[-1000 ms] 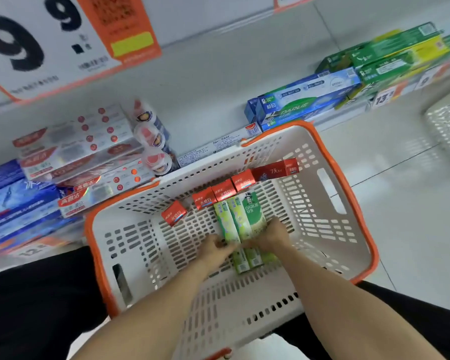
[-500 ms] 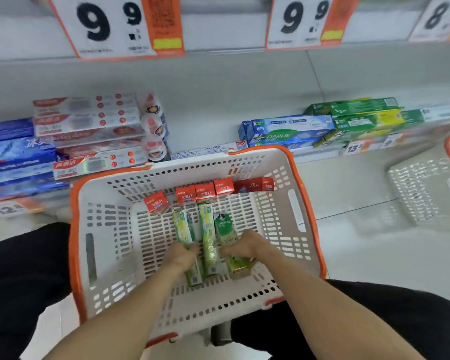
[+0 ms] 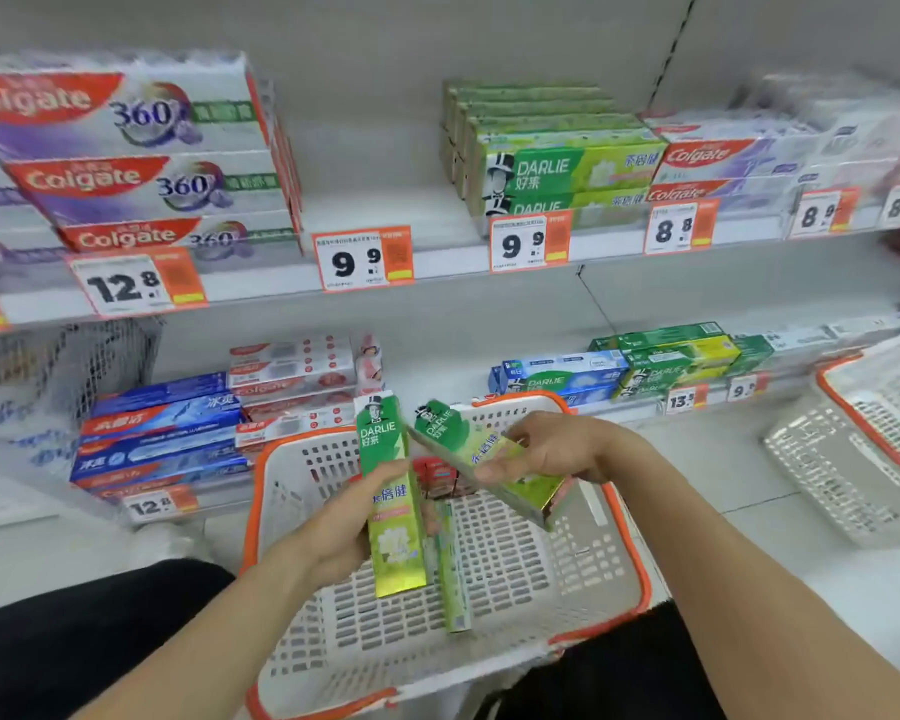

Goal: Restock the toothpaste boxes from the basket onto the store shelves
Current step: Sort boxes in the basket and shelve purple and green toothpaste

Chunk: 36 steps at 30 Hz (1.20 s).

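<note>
A white basket with an orange rim (image 3: 625,537) sits between my knees. My left hand (image 3: 333,532) grips one green Darlie toothpaste box (image 3: 388,459), held upright above the basket. My right hand (image 3: 552,449) holds a second green Darlie box (image 3: 468,449), tilted with its top pointing left. A third green box (image 3: 453,579) lies on the basket floor below them. Red boxes (image 3: 440,472) stand at the basket's far side, partly hidden. Matching green Darlie boxes (image 3: 557,171) are stacked on the upper shelf above a 9.9 tag.
Colgate 360 boxes (image 3: 141,174) fill the upper shelf's left, more Colgate packs (image 3: 723,163) its right. The lower shelf holds blue boxes (image 3: 162,433), red-white packs (image 3: 292,376) and blue and green Darlie boxes (image 3: 645,366). A second white basket (image 3: 853,459) lies on the floor at right.
Both hands have lifted out of the basket, each with a green box; one green box stayed on the basket floor. The view has tilted up, bringing the upper shelf into sight.
</note>
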### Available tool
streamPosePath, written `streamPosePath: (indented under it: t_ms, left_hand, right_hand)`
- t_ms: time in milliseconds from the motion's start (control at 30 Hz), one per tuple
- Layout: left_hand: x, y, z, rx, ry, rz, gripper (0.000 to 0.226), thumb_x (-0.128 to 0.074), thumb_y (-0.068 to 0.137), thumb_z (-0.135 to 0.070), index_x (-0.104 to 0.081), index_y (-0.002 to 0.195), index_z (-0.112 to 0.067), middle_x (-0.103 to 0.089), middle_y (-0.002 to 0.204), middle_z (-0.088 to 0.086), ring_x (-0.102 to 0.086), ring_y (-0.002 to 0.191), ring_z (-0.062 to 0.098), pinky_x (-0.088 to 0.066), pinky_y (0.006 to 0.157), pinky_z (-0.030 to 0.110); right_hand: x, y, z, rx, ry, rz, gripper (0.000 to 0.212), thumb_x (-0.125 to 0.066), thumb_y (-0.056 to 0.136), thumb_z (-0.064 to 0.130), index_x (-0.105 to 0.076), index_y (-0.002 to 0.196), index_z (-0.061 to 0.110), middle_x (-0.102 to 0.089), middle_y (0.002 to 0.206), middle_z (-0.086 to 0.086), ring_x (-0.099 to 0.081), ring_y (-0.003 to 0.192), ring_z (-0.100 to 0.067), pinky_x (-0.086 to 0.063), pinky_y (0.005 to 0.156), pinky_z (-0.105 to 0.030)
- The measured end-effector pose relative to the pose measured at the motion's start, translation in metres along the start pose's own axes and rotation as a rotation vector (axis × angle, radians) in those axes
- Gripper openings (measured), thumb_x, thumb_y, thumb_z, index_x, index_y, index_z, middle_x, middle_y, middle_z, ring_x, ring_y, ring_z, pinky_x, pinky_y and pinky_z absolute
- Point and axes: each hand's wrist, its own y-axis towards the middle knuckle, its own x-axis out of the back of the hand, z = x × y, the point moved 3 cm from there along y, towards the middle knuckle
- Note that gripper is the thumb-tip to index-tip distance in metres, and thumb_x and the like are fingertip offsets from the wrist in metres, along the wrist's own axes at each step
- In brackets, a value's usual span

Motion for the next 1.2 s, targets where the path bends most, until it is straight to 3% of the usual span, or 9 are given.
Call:
streamPosePath:
  t_ms: [100, 200, 367, 500, 667, 833, 933, 1067, 1200]
  left_hand:
    - [-0.010, -0.033, -0.043, -0.130, -0.042, -0.053, 0.052, -0.078, 0.074, -0.040, -0.069, 0.113, -0.008, -0.072, 0.101, 0.023, -0.071, 0.080, 0.033, -0.059, 0.080, 0.044]
    - [-0.013, -0.064, -0.074, -0.278, -0.065, -0.138, 0.058, -0.085, 0.059, -0.030, -0.071, 0.111, -0.007, -0.076, 0.102, 0.015, -0.072, 0.089, 0.032, -0.058, 0.086, 0.046]
    - [-0.033, -0.097, -0.127, -0.418, -0.102, -0.073, 0.055, -0.081, 0.067, -0.025, -0.071, 0.118, -0.007, -0.074, 0.113, 0.014, -0.071, 0.105, 0.032, -0.055, 0.096, 0.049]
    - [-0.048, -0.095, -0.163, -0.528, -0.133, -0.106, 0.052, -0.082, 0.066, -0.014, -0.071, 0.117, -0.005, -0.075, 0.107, 0.016, -0.072, 0.100, 0.034, -0.058, 0.088, 0.053]
    - [-0.043, -0.068, -0.175, -0.628, -0.128, -0.210, 0.041, -0.080, 0.062, -0.010, -0.074, 0.102, -0.007, -0.078, 0.098, 0.013, -0.075, 0.089, 0.030, -0.058, 0.089, 0.052]
    - [-0.037, -0.036, -0.171, -0.581, -0.022, -0.296, 0.025, -0.081, 0.073, -0.005, -0.077, 0.097, -0.010, -0.079, 0.095, 0.009, -0.074, 0.093, 0.032, -0.054, 0.095, 0.055]
    - [-0.046, -0.025, -0.179, -0.585, 0.003, -0.301, 0.027, -0.082, 0.072, -0.005, -0.077, 0.097, -0.013, -0.079, 0.094, 0.005, -0.075, 0.091, 0.027, -0.055, 0.094, 0.051]
    - [-0.062, -0.023, -0.189, -0.642, 0.068, -0.248, 0.028, -0.081, 0.074, -0.005, -0.075, 0.098, -0.018, -0.079, 0.089, -0.004, -0.075, 0.079, 0.010, -0.060, 0.068, 0.021]
    - [-0.069, -0.024, -0.189, -0.623, 0.086, -0.195, 0.033, -0.083, 0.065, -0.027, -0.075, 0.097, -0.027, -0.079, 0.093, -0.009, -0.074, 0.085, 0.006, -0.056, 0.077, 0.028]
  right_hand:
    - [-0.007, -0.012, 0.021, 0.128, 0.265, -0.033, 0.063, -0.087, 0.068, 0.044, -0.070, 0.113, 0.004, -0.072, 0.113, -0.019, -0.067, 0.091, -0.027, -0.054, 0.076, -0.034]
    - [-0.015, -0.031, 0.061, 0.241, 0.361, -0.017, 0.046, -0.081, 0.077, 0.033, -0.069, 0.112, 0.006, -0.076, 0.102, -0.011, -0.071, 0.081, -0.020, -0.058, 0.073, -0.034]
    - [-0.022, -0.067, 0.120, 0.463, 0.364, -0.151, 0.035, -0.082, 0.079, 0.026, -0.071, 0.110, 0.013, -0.077, 0.103, -0.006, -0.073, 0.085, -0.016, -0.056, 0.071, -0.029]
    - [-0.009, -0.074, 0.143, 0.590, 0.411, -0.347, 0.043, -0.081, 0.081, 0.029, -0.064, 0.117, 0.014, -0.073, 0.108, -0.011, -0.073, 0.094, -0.024, -0.059, 0.081, -0.037]
    - [0.000, -0.047, 0.129, 0.655, 0.716, 0.081, 0.044, -0.051, 0.101, 0.037, -0.050, 0.142, 0.022, -0.055, 0.143, -0.014, -0.054, 0.127, -0.042, -0.043, 0.100, -0.063]
    - [0.000, -0.020, 0.113, 0.618, 0.804, 0.323, 0.041, -0.036, 0.107, 0.030, -0.043, 0.147, 0.037, -0.047, 0.151, -0.010, -0.043, 0.135, -0.049, -0.052, 0.092, -0.056]
    - [0.021, -0.008, 0.107, 0.606, 0.828, 0.221, 0.045, -0.045, 0.104, 0.024, -0.044, 0.148, 0.031, -0.051, 0.148, -0.013, -0.044, 0.136, -0.044, -0.049, 0.096, -0.051]
    - [0.044, -0.012, 0.097, 0.597, 0.858, 0.026, 0.049, -0.063, 0.095, 0.014, -0.054, 0.140, 0.029, -0.066, 0.129, -0.016, -0.063, 0.119, -0.030, -0.055, 0.092, -0.041]
    - [0.046, -0.024, 0.095, 0.682, 0.497, -0.347, 0.052, -0.082, 0.079, 0.019, -0.063, 0.124, 0.040, -0.073, 0.114, -0.001, -0.068, 0.108, -0.025, -0.058, 0.088, -0.040]
